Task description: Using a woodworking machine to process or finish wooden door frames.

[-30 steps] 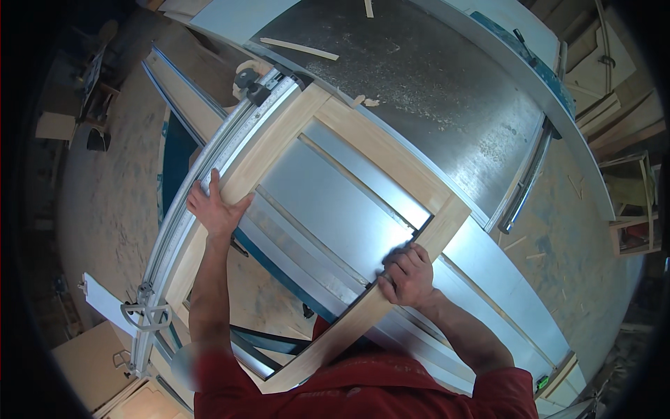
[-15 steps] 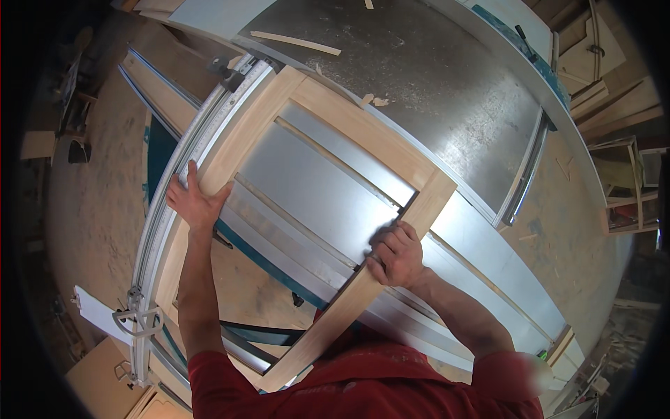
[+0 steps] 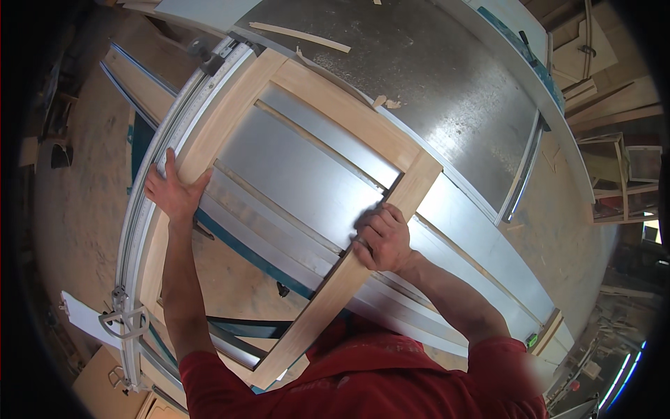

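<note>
A pale wooden frame (image 3: pixel 342 105) lies on the silver slotted sliding table (image 3: pixel 293 164), its far left rail running along a metal fence (image 3: pixel 159 140) with a scale. My left hand (image 3: pixel 174 192) is spread over that rail, with the fingers reaching onto the fence and the thumb at the rail's inner edge. Around the frame's right rail, my right hand (image 3: pixel 382 237) is closed, knuckles up. A dark groove shows along this rail's inner edge. The fingertips of my right hand are partly hidden.
Beyond the frame is a dark steel table (image 3: pixel 419 77) with a thin wood strip (image 3: pixel 300 36) and shavings (image 3: pixel 387 103). A metal handle (image 3: pixel 125 322) and white board (image 3: pixel 89 320) stand at lower left. Timber pieces (image 3: pixel 614 105) lean at the far right.
The frame, fence and sliding table have shifted a little away and to the left past the steel table, both hands moving with them. My grip looks the same. The view has also shifted slightly.
</note>
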### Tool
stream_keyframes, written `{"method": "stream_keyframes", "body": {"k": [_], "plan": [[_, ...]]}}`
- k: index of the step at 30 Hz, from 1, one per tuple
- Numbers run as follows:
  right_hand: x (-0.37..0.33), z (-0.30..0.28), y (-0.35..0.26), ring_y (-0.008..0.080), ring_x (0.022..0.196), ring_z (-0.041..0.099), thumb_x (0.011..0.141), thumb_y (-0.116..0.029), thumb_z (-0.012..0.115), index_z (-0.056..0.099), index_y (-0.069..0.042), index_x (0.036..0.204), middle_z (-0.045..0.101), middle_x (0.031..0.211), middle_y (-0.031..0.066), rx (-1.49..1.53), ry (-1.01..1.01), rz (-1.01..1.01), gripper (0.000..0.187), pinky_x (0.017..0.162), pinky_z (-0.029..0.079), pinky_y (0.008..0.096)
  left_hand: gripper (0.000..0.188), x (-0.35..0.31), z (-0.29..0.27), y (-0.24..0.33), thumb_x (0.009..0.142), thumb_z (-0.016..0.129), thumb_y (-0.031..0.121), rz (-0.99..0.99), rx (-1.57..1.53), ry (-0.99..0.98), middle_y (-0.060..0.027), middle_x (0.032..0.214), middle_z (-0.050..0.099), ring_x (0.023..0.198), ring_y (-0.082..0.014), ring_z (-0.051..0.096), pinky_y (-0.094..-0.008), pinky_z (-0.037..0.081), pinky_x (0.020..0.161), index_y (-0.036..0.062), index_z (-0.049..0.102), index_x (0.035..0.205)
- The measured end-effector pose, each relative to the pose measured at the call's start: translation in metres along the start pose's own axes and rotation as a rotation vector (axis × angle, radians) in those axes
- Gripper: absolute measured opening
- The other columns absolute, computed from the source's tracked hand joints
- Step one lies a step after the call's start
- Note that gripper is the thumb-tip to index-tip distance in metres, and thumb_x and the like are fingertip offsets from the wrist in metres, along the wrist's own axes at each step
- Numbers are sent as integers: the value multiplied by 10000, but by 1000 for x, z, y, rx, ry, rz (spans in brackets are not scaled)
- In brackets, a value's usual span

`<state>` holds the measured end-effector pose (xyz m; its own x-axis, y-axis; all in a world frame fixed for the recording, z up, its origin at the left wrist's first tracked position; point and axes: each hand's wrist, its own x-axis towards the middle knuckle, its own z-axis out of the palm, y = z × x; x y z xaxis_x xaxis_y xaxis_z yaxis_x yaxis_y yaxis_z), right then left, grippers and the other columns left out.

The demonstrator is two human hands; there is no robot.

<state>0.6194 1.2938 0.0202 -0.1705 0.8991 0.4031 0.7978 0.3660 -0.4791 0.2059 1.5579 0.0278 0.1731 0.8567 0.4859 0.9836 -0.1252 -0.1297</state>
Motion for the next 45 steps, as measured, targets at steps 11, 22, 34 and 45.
{"method": "stream_keyframes", "body": {"k": [11,22,34,45], "plan": [[-1,6,4,291,973,647,747,-254,767,705,-78,884,685,990,96,2,8,-13,232,1072,463,506,1081,1,8,-4,692,856,767,27,-12,25,-271,1438,498,1392,-431,450,-609,266,1192,252,535,1587],[-6,8,14,289,1001,649,742,-267,776,692,-83,864,688,997,96,-11,-5,-2,235,1093,452,509,1063,1,15,1,697,845,775,6,18,40,-264,1440,506,1388,-441,451,-596,284,1186,286,536,1589],[-6,9,19,294,946,619,748,-269,767,673,-96,834,649,941,90,-7,16,-26,215,1087,452,507,1055,3,22,-4,714,826,784,10,43,49,-260,1443,516,1373,-433,462,-596,285,1185,316,509,1606],[-6,10,24,291,928,609,758,-277,761,682,-98,833,624,904,85,-19,57,-48,209,1083,454,508,1053,7,28,-5,730,756,858,27,104,90,-263,1440,548,1360,-441,501,-608,316,1163,331,506,1607]]}}
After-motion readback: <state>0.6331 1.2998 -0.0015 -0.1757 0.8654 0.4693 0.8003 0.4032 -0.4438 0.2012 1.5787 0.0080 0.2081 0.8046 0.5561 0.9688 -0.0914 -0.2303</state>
